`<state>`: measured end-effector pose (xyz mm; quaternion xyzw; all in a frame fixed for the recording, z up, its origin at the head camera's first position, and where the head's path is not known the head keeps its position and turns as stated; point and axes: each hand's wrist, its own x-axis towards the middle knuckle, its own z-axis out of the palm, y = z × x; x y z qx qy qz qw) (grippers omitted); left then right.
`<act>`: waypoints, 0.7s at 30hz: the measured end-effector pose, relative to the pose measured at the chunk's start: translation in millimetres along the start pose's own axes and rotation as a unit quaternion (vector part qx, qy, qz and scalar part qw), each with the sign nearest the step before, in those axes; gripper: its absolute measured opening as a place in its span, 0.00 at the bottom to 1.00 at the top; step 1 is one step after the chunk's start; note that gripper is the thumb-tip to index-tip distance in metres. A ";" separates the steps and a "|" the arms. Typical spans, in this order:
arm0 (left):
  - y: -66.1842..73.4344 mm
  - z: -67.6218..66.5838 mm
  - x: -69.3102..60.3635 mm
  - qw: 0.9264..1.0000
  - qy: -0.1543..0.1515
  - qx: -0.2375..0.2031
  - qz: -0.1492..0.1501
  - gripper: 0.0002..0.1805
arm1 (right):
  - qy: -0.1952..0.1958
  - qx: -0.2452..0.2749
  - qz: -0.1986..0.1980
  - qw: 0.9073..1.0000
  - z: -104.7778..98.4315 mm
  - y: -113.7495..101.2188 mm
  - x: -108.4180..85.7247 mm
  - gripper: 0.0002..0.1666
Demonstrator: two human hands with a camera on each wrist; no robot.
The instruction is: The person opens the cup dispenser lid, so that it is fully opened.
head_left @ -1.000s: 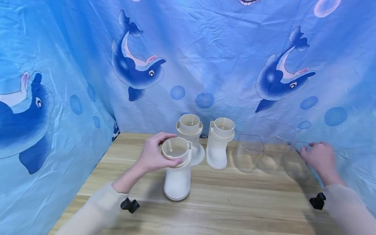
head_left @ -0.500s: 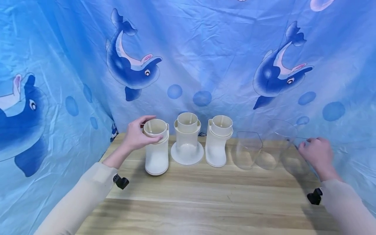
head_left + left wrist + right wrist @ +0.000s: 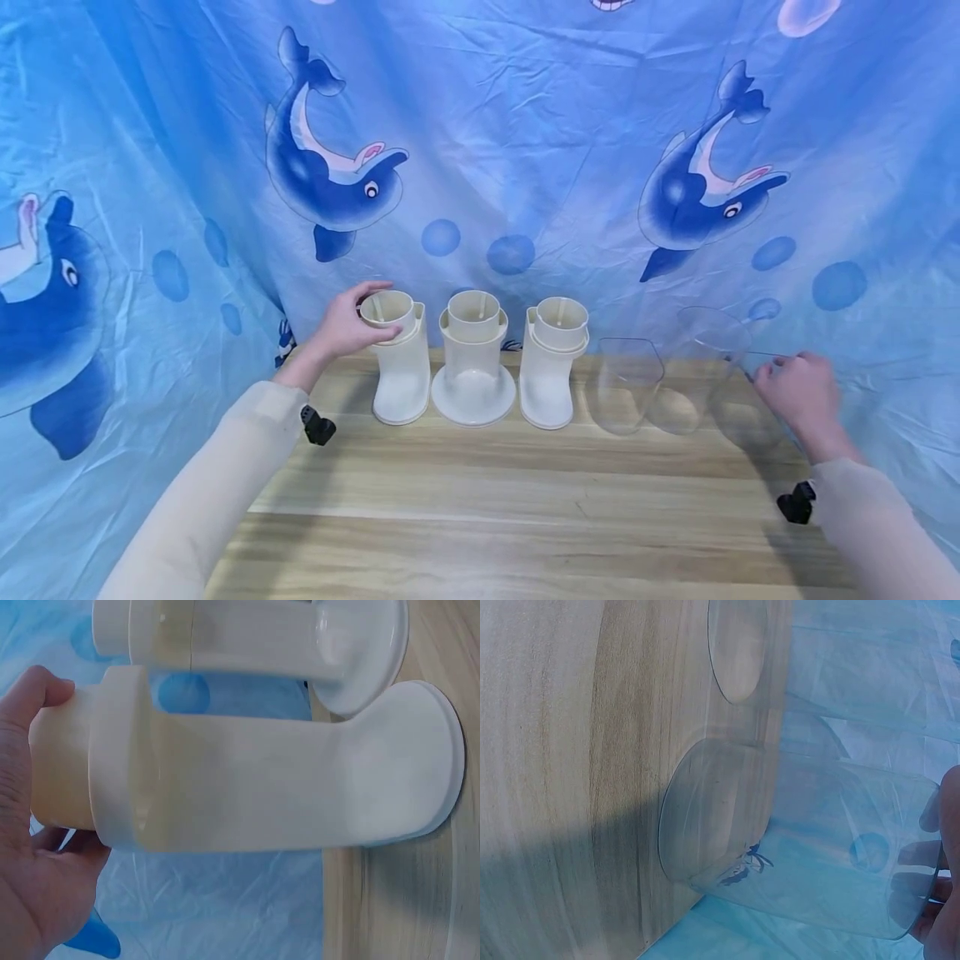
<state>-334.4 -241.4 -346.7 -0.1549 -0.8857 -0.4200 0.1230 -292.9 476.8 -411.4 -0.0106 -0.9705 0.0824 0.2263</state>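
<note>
At the left of the row stands a white plastic tube with a foot-like base and a narrower top collar (image 3: 401,379). My left hand (image 3: 341,327) grips it by the collar, thumb in front and fingers behind; the left wrist view shows this tube (image 3: 247,784) from the side, base on the table. My right hand (image 3: 802,396) pinches the top rim of a clear, see-through vessel (image 3: 802,832) at the far right, its fingertips showing through the wall. Similar white tubes stand in the middle (image 3: 472,367) and to the right (image 3: 547,379).
Two more clear vessels stand between the white tubes and my right hand: one nearer the tubes (image 3: 626,387), one beside it (image 3: 675,410). Their outlines are faint. A wooden table (image 3: 525,517) lies beneath; a blue dolphin-print curtain (image 3: 510,167) hangs close behind and at both sides.
My left hand has moved the white tube from the front of the middle one back and left, into line with the others. My right hand keeps its hold on the clear vessel.
</note>
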 end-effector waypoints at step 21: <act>-5.8 -6.1 -11.2 0.998 0.006 0.014 0.066 0.47 | 0.029 0.130 0.117 0.984 -2.9 -6.2 -2.6 0.32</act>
